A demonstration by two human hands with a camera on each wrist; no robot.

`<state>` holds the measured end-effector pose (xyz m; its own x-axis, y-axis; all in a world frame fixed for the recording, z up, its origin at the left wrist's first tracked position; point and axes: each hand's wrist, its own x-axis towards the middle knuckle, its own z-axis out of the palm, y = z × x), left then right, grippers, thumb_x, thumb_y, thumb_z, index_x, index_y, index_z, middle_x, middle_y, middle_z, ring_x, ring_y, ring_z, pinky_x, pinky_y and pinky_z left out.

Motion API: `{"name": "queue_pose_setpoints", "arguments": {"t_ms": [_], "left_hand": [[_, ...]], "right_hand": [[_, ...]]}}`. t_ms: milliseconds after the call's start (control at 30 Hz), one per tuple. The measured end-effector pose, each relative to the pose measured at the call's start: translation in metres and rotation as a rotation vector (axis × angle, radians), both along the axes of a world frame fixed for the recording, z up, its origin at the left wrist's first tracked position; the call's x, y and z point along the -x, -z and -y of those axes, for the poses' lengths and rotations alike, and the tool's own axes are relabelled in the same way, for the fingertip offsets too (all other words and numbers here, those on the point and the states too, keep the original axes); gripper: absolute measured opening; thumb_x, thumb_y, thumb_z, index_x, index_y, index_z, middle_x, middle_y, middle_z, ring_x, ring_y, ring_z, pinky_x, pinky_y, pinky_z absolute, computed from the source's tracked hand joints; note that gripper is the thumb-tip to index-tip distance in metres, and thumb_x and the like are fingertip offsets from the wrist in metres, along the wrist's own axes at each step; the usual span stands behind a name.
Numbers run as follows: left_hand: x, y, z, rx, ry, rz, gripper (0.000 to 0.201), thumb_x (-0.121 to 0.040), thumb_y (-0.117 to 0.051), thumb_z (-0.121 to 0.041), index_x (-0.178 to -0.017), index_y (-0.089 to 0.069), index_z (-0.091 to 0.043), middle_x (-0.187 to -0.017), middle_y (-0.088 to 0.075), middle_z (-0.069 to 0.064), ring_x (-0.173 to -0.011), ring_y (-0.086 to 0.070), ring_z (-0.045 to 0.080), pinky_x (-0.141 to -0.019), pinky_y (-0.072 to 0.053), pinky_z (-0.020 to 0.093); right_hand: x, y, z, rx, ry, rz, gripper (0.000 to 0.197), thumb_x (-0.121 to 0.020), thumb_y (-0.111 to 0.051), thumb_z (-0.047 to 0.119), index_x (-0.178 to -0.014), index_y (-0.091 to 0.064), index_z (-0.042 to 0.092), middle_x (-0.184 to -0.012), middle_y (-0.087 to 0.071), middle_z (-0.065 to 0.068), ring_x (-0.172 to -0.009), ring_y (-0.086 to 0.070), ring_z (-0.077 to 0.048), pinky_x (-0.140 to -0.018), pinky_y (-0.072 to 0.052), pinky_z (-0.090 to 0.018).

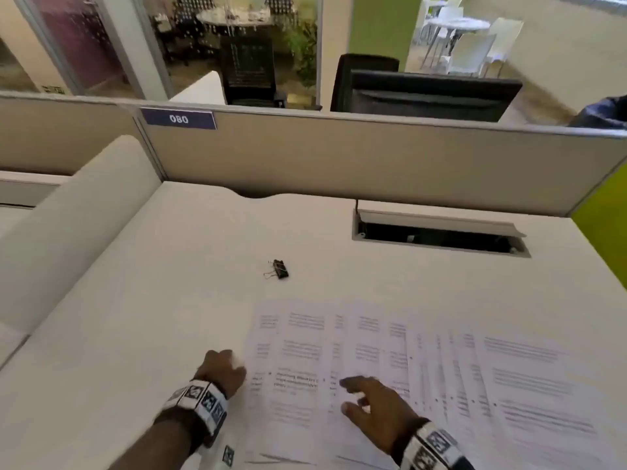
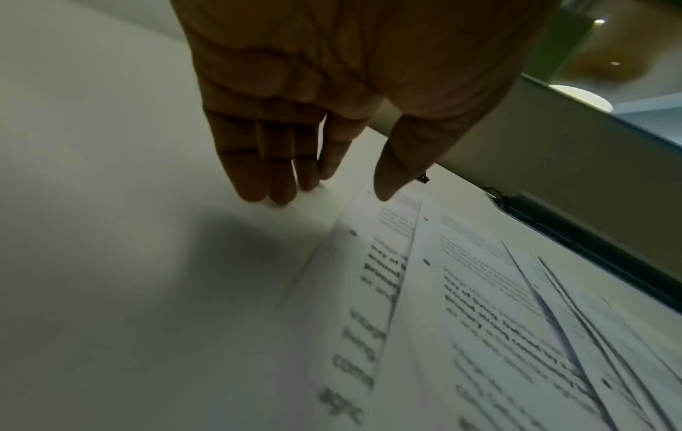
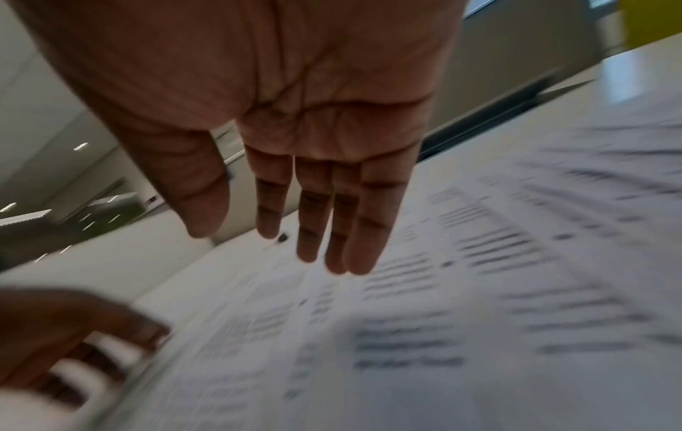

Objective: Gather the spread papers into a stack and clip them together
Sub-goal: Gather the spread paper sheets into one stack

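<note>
white desk: printed papers fanned, overlapping; left hand, right hand fingers straight, empty; binder clip apart

White bench: bears a recessed cable tray at its far right, lid raised. Beige partition panel along the far edge, with a blue label reading "080" at upper left. Black monitor behind the partition, seen from the back; black office chair to its left. Glass wall beyond, potted plant near it. Round white table with white chairs at far right. Green wall panel.
</note>
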<state>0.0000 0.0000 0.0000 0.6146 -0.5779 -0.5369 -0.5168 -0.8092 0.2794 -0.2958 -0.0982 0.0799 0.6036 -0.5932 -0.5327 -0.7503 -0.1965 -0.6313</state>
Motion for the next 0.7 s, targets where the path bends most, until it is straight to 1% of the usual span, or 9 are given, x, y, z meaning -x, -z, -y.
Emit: {"name": "queue_pose_setpoints", "arguments": {"t_ms": [67,100,200,300,400,500,533,600,700], "left_hand": [[0.008,-0.006,0.004,-0.028,-0.083,-0.009,0.063,-0.084,-0.053,-0.041,-0.139,-0.039,-0.013,-0.144,-0.035,0.018,-0.131,-0.043,0.036,-0.110,-0.036,0.036],[0.011,-0.009,0.005,-0.011,-0.106,-0.028,0.062,-0.084,-0.054,-0.040,-0.139,-0.039,-0.014,-0.143,-0.034,0.018,-0.130,-0.043,0.036,-0.110,-0.036,0.037],[0.020,-0.010,0.006,0.020,-0.154,-0.115,0.062,-0.082,-0.054,-0.037,-0.138,-0.040,-0.017,-0.139,-0.036,0.015,-0.126,-0.046,0.036,-0.109,-0.038,0.041],[0.022,-0.008,0.006,0.085,-0.195,-0.178,0.059,-0.078,-0.057,-0.034,-0.134,-0.045,-0.017,-0.136,-0.040,0.014,-0.124,-0.048,0.034,-0.107,-0.040,0.042],[0.021,-0.007,0.006,0.160,-0.219,-0.230,0.055,-0.074,-0.060,-0.031,-0.126,-0.052,-0.018,-0.132,-0.047,0.013,-0.119,-0.053,0.033,-0.103,-0.044,0.042],[0.016,-0.005,0.007,0.237,-0.221,-0.302,0.053,-0.068,-0.060,-0.030,-0.120,-0.054,-0.017,-0.123,-0.057,0.012,-0.108,-0.060,0.029,-0.097,-0.049,0.040],[0.015,-0.005,0.007,0.257,-0.221,-0.326,0.051,-0.069,-0.060,-0.029,-0.119,-0.053,-0.017,-0.118,-0.061,0.011,-0.104,-0.062,0.028,-0.095,-0.050,0.039],[0.014,-0.006,0.008,0.261,-0.203,-0.356,0.044,-0.079,-0.057,-0.023,-0.122,-0.050,-0.016,-0.112,-0.064,0.011,-0.104,-0.061,0.028,-0.094,-0.049,0.036],[0.014,-0.004,0.009,0.270,-0.172,-0.368,0.042,-0.089,-0.046,-0.020,-0.131,-0.046,-0.017,-0.120,-0.063,0.011,-0.112,-0.057,0.030,-0.099,-0.045,0.036]], "right_hand": [[-0.025,0.012,-0.010,0.031,-0.131,-0.035,0.050,-0.089,-0.050,0.046,-0.137,-0.036,0.038,-0.146,-0.037,0.007,-0.132,-0.040,-0.012,-0.112,-0.028,-0.025],[-0.037,0.017,-0.016,0.039,-0.182,-0.062,0.056,-0.089,-0.049,0.047,-0.141,-0.031,0.035,-0.151,-0.031,0.007,-0.138,-0.032,-0.014,-0.115,-0.023,-0.028],[-0.063,0.030,-0.035,0.054,-0.307,-0.143,0.069,-0.090,-0.047,0.046,-0.148,-0.014,0.031,-0.160,-0.009,0.002,-0.147,-0.008,-0.018,-0.119,-0.009,-0.035],[-0.083,0.039,-0.045,0.057,-0.382,-0.238,0.078,-0.089,-0.049,0.045,-0.150,-0.003,0.029,-0.160,0.007,-0.004,-0.147,0.011,-0.025,-0.119,-0.003,-0.041],[-0.098,0.047,-0.052,0.095,-0.412,-0.310,0.082,-0.087,-0.049,0.047,-0.150,0.001,0.028,-0.159,0.012,-0.008,-0.146,0.011,-0.030,-0.119,-0.002,-0.044],[-0.102,0.056,-0.057,0.110,-0.412,-0.361,0.083,-0.087,-0.048,0.048,-0.150,0.002,0.028,-0.159,0.016,-0.008,-0.146,0.009,-0.032,-0.119,-0.002,-0.045],[-0.103,0.058,-0.058,0.112,-0.406,-0.366,0.083,-0.087,-0.048,0.047,-0.150,0.002,0.028,-0.158,0.016,-0.008,-0.146,0.009,-0.031,-0.118,-0.002,-0.045],[-0.102,0.059,-0.059,0.105,-0.390,-0.355,0.083,-0.087,-0.049,0.046,-0.150,0.002,0.028,-0.158,0.017,-0.007,-0.147,0.010,-0.029,-0.118,-0.002,-0.045],[-0.100,0.058,-0.058,0.089,-0.372,-0.335,0.082,-0.088,-0.048,0.045,-0.150,0.003,0.028,-0.159,0.017,-0.003,-0.147,0.009,-0.025,-0.119,-0.002,-0.043]]}}
